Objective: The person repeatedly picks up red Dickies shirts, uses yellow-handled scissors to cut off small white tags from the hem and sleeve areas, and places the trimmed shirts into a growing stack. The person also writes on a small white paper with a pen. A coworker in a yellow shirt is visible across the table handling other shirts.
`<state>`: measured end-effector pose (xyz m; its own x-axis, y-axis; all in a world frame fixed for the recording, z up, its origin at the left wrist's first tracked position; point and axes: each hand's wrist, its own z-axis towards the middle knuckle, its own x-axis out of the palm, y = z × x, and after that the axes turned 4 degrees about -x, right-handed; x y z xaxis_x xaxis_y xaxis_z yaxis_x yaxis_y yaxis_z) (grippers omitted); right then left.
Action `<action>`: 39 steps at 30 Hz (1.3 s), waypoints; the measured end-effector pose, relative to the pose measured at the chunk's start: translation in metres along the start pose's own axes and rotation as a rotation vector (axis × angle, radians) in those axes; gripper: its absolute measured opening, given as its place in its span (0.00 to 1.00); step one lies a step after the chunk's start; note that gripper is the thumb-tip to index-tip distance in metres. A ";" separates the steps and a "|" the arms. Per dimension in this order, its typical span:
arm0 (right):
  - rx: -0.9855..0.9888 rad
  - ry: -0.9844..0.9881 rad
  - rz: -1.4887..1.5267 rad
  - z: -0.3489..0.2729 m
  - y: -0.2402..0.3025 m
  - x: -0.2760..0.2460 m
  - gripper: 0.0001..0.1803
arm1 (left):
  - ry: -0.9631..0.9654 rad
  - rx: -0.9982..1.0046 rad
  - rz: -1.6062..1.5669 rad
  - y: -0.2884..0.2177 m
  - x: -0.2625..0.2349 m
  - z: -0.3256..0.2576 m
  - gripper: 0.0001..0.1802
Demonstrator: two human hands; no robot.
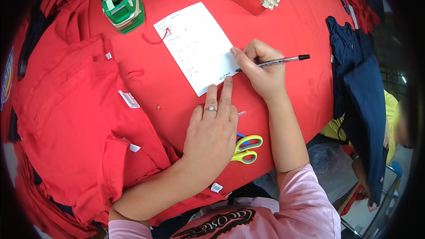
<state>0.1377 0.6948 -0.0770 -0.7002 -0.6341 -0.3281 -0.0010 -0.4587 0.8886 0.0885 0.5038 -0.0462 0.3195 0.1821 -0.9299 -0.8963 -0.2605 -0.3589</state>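
Pen (278, 61) gripped in right hand (261, 71) over white slip (195, 46), left hand (211, 130) flat, unclenched.

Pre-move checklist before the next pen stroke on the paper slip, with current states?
1. Right hand grips pen: ok.
2. Pen tip on white paper slip, at its lower corner: ok.
3. Left hand fingertips pin the slip's lower edge: ok.
4. Slip lies flat on red table: ok.
5. Scissors clear of the slip, partly under the left hand: ok.
6. Pen leaves ink: cannot tell.
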 end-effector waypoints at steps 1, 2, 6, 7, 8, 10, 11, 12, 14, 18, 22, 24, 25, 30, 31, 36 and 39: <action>0.000 0.003 -0.012 0.000 0.001 0.001 0.24 | 0.007 0.004 0.008 0.000 -0.001 0.000 0.12; 0.001 0.007 -0.022 0.001 0.003 0.002 0.24 | 0.015 0.007 0.015 0.000 -0.001 0.000 0.12; -0.051 0.035 -0.125 0.000 0.000 0.000 0.24 | -0.014 0.023 0.026 0.001 0.000 0.001 0.12; -0.048 0.036 -0.121 -0.001 0.000 0.000 0.23 | -0.017 0.025 0.028 0.001 0.000 0.001 0.12; -0.044 0.036 -0.117 -0.001 0.000 0.000 0.23 | -0.020 0.027 0.027 0.001 0.000 0.001 0.12; -0.036 0.029 -0.109 0.000 0.000 0.000 0.23 | -0.011 0.028 0.023 0.001 -0.001 0.001 0.12; -0.030 0.019 -0.105 0.000 0.000 0.000 0.23 | -0.005 0.029 0.021 0.001 -0.001 0.001 0.12; -0.024 0.009 -0.100 0.000 0.001 0.001 0.23 | -0.006 0.029 0.019 0.001 -0.001 0.001 0.12; -0.025 0.018 -0.107 -0.001 0.001 0.001 0.23 | -0.008 0.028 0.016 0.001 0.000 0.001 0.12; -0.038 0.021 -0.114 -0.001 -0.002 0.000 0.22 | 0.005 0.024 0.006 0.002 -0.001 0.002 0.12; -0.040 0.011 -0.107 0.000 0.000 -0.001 0.22 | 0.001 0.025 0.003 0.001 -0.001 0.002 0.13; -0.053 0.015 -0.109 0.000 -0.002 -0.001 0.22 | 0.001 0.025 0.009 0.001 -0.002 0.003 0.13; -0.047 0.012 -0.104 0.000 -0.001 -0.001 0.22 | 0.000 0.024 0.014 0.000 -0.001 0.003 0.13; -0.036 0.008 -0.103 0.000 0.000 -0.001 0.21 | -0.006 0.024 0.005 0.002 0.000 0.002 0.13; -0.031 0.011 -0.097 0.000 -0.001 -0.001 0.21 | -0.009 0.025 0.011 0.002 0.001 0.002 0.13; -0.023 0.023 -0.079 -0.001 0.001 -0.002 0.21 | -0.010 0.022 0.011 0.001 0.001 0.002 0.13; -0.025 0.005 -0.069 0.000 0.000 -0.002 0.22 | -0.006 0.018 0.000 0.001 -0.001 0.002 0.12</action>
<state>0.1389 0.6960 -0.0764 -0.6955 -0.6035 -0.3899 -0.0310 -0.5169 0.8555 0.0868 0.5052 -0.0456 0.3175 0.1875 -0.9295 -0.9018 -0.2432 -0.3571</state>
